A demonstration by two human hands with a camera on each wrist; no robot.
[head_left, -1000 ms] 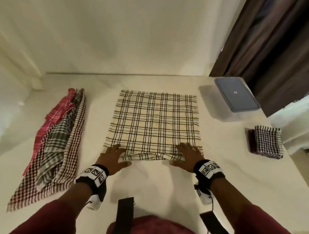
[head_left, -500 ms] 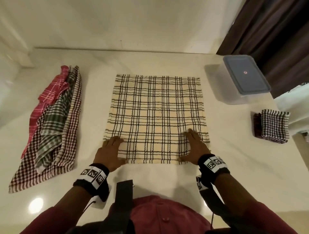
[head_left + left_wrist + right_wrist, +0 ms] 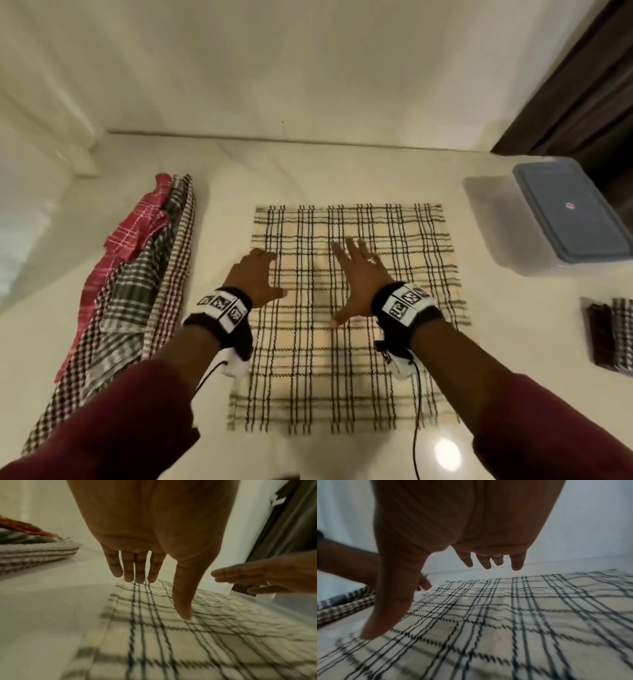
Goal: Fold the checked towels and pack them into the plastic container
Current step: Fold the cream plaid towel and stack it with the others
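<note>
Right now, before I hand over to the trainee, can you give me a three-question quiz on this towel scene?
1. True or false: the plastic container has its lid on.
2. The unfolded towel pile lies beside which hand: A left hand, B right hand?
3. Which towel lies spread under both hands?

Key: 1 true. 2 A. 3 the cream checked towel, flat on the table.
</note>
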